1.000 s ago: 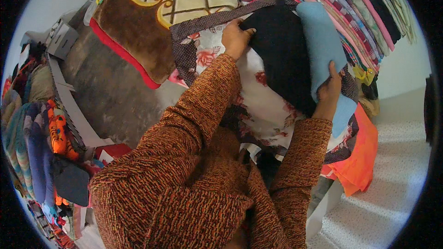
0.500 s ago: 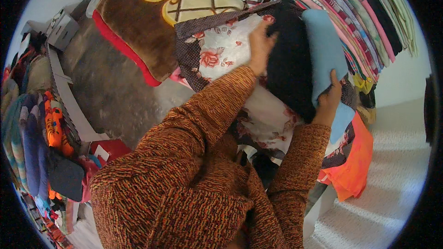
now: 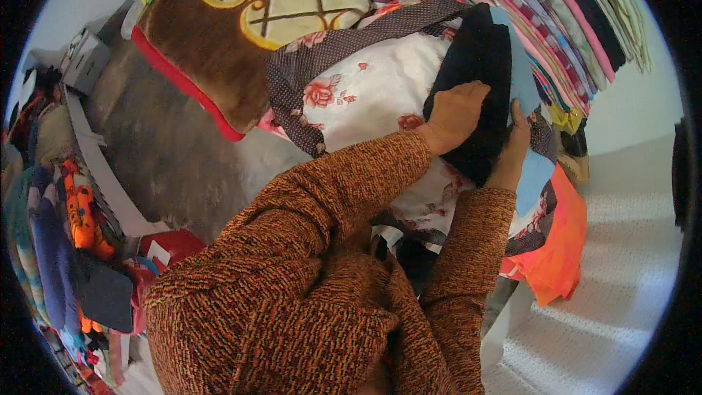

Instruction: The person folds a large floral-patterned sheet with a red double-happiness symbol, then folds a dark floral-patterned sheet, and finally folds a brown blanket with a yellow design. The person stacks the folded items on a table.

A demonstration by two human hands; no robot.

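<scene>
A folded black cloth (image 3: 479, 58) lies on a white cloth with red roses (image 3: 387, 73) and a dark dotted border. My left hand (image 3: 457, 117) rests on the black cloth with its fingers curled into it. At the right edge of the same cloth is my right hand (image 3: 514, 148), thumb on top and the other fingers mostly hidden beneath the fold. Light blue cloth (image 3: 521, 77) shows as a strip beyond the black one, and another light blue part (image 3: 535, 175) appears below my right wrist.
A brown, cream-patterned blanket (image 3: 212, 58) with a red edge lies at the far left. Several folded fabrics (image 3: 541, 22) are stacked at the far right. Orange cloth (image 3: 559, 241) hangs at the near right. More clothes (image 3: 55, 219) line the left side.
My left hand has moved right, from the rose cloth onto the black cloth. Less of the light blue strip shows beside the black cloth. My right hand stays near the right edge.
</scene>
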